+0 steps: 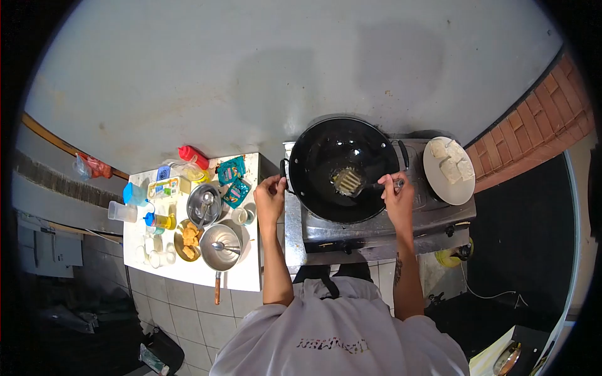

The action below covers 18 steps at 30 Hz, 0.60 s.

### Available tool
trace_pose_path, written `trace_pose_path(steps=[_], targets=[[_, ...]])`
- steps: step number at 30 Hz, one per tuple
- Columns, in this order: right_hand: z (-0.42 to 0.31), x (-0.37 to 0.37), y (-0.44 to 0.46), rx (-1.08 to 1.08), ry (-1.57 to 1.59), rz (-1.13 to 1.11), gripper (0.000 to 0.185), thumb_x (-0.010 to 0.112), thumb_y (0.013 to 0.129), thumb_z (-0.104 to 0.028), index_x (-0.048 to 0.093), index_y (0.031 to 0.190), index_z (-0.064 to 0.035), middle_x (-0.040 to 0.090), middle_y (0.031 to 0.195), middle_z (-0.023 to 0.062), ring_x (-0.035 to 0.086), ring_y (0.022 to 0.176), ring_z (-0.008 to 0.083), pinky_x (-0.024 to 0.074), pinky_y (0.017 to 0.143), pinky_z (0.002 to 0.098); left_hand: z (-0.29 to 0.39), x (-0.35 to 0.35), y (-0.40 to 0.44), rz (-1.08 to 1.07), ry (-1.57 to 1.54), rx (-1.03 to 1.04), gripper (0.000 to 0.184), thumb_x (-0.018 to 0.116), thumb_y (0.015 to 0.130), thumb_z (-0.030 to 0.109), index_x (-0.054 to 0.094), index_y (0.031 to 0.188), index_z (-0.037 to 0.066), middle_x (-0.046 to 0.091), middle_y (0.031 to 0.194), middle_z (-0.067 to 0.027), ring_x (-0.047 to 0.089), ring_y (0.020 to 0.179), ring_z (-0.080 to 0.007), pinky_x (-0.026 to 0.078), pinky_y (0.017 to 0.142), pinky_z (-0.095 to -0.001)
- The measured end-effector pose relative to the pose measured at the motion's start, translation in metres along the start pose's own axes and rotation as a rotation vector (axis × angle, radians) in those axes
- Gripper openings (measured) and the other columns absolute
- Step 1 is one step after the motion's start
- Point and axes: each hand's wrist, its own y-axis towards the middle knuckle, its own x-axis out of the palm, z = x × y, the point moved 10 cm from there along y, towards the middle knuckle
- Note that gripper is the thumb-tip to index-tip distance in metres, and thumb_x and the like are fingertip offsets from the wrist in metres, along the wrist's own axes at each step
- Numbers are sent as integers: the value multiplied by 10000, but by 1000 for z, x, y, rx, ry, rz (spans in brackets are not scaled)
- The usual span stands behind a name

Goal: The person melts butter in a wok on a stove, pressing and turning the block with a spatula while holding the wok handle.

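Note:
A black wok (326, 141) sits on the metal gas stove (332, 235), with shiny liquid in its bottom. My right hand (398, 193) is closed around the handle of a slotted spatula (348, 182). The spatula's head lies low in the wok, and its slots look yellowish; I cannot make out whether food is on or under it. At the wok's left side, the fingers of my left hand (269, 194) are closed on its loop handle (284, 172). Right of the wok, a white oval plate (446, 195) holds several pale white slabs (450, 168).
On the left, a white table (235, 280) carries a saucepan (221, 263), a steel bowl (204, 205), a bowl of golden fried pieces (189, 237), green sachets (232, 170), a red bottle (193, 156) and several jars. A grey wall (269, 81) rises behind the stove.

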Motion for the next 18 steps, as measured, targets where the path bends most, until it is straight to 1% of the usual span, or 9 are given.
trace_pose_path(steps=[2,3,4,6,7,8,12,14,18], targets=[[2,14,-4,11,62,-6,152,540,988,-133,542,871,-35,638,739,31,498,534,59,393,498,235,1,-2,0,74,-30,105,238,723,852,153,703,959,-59,623,649,-99,537,556,-140,443,561,-291],[4,19,-6,19,120,-15,151,541,988,-134,544,874,-35,641,742,33,499,541,56,390,497,234,1,-2,0,70,-28,106,238,723,852,153,703,959,-59,623,649,-99,537,556,-140,443,561,-291],[3,24,-8,6,32,-87,136,547,984,-128,547,884,-35,660,766,41,510,556,55,391,500,232,1,-2,0,69,-29,105,242,724,851,153,702,963,-60,626,660,-105,539,561,-144,444,564,-295],[-5,18,-11,17,48,-66,134,549,982,-129,553,884,-38,647,749,32,506,552,52,384,496,231,2,-4,0,69,-25,99,245,725,850,153,702,968,-60,628,672,-111,540,566,-149,446,566,-299],[-7,15,-13,27,64,-43,132,552,981,-130,558,884,-40,634,733,22,502,547,49,376,491,230,2,-3,-1,43,-1,74,296,724,857,191,696,995,-70,667,737,-136,585,625,-163,472,623,-306],[-1,10,-10,29,-22,-39,135,556,982,-140,561,894,-37,628,735,23,501,542,52,385,494,229,1,-2,-1,17,21,50,348,724,864,228,690,1022,-80,706,803,-161,629,683,-178,499,679,-312],[5,8,-6,23,77,46,146,555,983,-146,567,890,-34,604,695,13,496,535,53,385,492,229,-1,0,3,3,6,48,345,728,859,229,693,1015,-78,707,802,-158,631,675,-178,499,669,-315],[4,25,-11,13,70,-73,144,555,982,-142,565,897,-27,615,700,16,494,532,54,389,494,228,-1,0,4,5,14,67,330,731,856,223,699,999,-73,706,787,-153,630,665,-174,498,658,-314],[-9,17,-11,13,37,-97,144,555,982,-142,560,896,-27,613,705,14,493,539,51,385,492,227,5,-3,7,-17,26,47,316,735,851,221,705,980,-65,703,770,-152,631,661,-174,495,647,-311]])
